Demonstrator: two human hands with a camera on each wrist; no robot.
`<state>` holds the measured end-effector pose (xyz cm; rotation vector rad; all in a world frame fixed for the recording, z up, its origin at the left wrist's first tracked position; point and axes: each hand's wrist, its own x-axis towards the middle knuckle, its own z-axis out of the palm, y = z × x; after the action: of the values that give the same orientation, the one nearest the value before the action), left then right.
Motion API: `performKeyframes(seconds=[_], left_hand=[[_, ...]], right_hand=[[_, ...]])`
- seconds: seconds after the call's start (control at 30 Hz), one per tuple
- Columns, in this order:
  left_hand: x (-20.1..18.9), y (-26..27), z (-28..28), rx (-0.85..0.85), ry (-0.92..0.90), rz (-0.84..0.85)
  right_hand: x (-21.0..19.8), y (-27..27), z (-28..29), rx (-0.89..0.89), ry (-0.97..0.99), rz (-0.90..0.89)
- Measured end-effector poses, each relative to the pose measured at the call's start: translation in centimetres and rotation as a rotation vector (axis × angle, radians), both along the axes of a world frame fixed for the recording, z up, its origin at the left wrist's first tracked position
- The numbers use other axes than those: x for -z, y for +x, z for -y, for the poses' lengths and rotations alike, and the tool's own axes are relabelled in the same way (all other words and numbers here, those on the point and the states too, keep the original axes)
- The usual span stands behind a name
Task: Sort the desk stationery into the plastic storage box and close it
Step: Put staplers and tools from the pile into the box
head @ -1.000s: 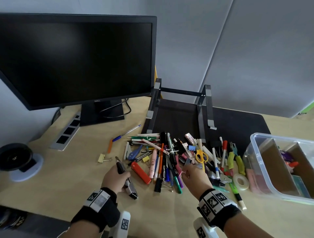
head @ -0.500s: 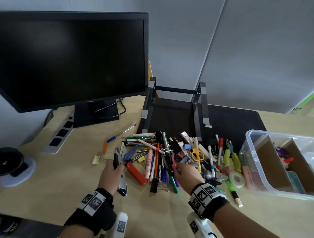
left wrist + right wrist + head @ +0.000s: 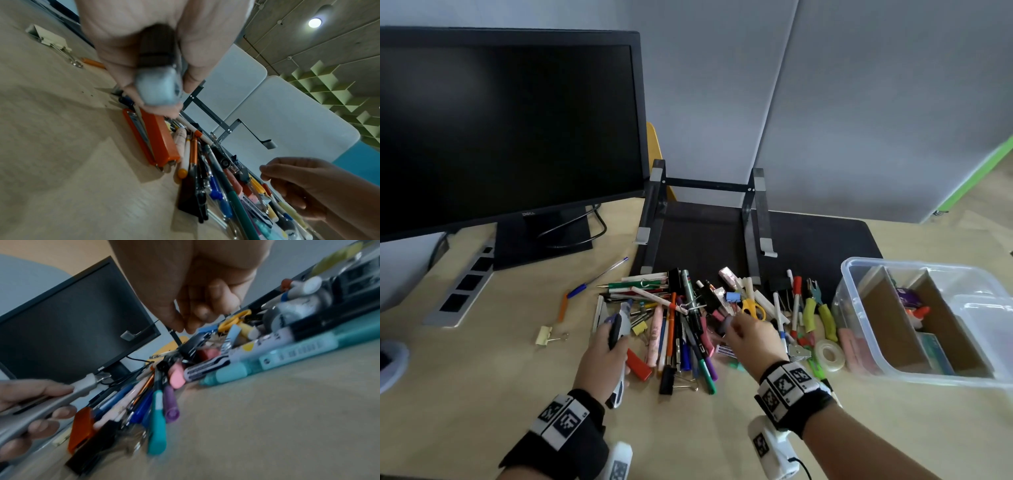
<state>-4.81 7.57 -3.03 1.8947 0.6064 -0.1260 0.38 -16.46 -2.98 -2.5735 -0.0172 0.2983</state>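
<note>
Step in hand, by my read: picking phase, sorting barely begun.

Left hand wrapped round long grey-and-black handled tool, likely stapler or cutter.

Right hand empty, fingers loosely curled, tips just over black binder clip in heap of pens, markers, clips between hands.

Clear plastic storage box with cardboard dividers right of right hand, lid off, few items inside.

Next: pinch one item, carry rightward to fitting compartment.

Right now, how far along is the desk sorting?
Early. Done: a few items lie in the box, which stands open. In hand: the left hand grips a stapler; the right hand reaches into the pile. Left: nearly all the pile, then closing.
</note>
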Motion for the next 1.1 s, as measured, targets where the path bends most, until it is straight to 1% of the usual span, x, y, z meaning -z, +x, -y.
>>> performKeyframes(seconds=[0.07,0.13,0.2,0.27,0.3,0.37,0.43,0.53,0.6,0.67,0.73,0.87,1.0,1.1], left_hand=[[-0.3,0.2,0.5,0.045,0.018,0.008],[-0.6,0.6,1.0,0.079,0.045,0.014],[-0.9,1.0,1.4,0.098,0.077,0.011],[-1.2,1.4,1.8,0.112,0.087,-0.007],[-1.3,1.5,2.0,0.118,0.085,-0.018],[-1.7,1.7,2.5,0.131,0.089,-0.027],[-2.2,1.7,2.9,0.137,0.091,-0.022],[-3.1,1.9,3.4,0.131,0.045,-0.012],[-3.3,2.2,3.6,0.129,0.062,-0.013],[-3.4,2.6,3.6,0.126,0.069,-0.010],[-3.4,3.0,3.7,0.132,0.028,-0.004],[-3.9,3.2,4.4,0.169,-0.005,0.016],[-5.1,3.4,5.5,0.193,0.007,0.030],[-5.7,3.7,6.7,0.217,0.008,0.062]], right_hand=[[-1.0,0.6,1.3,0.100,-0.010,0.073],[-1.5,1.3,2.6,0.186,-0.096,0.115],[-1.4,2.1,4.1,0.311,-0.221,0.089],[-1.1,2.4,5.4,0.454,-0.265,0.018],[-0.5,2.7,6.0,0.496,-0.267,-0.019],[0.5,3.1,7.0,0.507,-0.250,-0.065],[0.8,3.4,7.6,0.497,-0.203,-0.059],[0.5,3.8,8.0,0.474,-0.187,-0.054],[0.1,4.0,7.9,0.475,-0.190,-0.068],[-0.2,4.1,7.7,0.475,-0.213,-0.066],[-0.6,4.1,7.4,0.485,-0.234,-0.052],[-1.6,3.9,6.6,0.571,-0.127,0.008],[-3.2,3.3,6.2,0.607,0.106,0.065],[-4.6,2.4,6.3,0.591,0.245,0.116]])
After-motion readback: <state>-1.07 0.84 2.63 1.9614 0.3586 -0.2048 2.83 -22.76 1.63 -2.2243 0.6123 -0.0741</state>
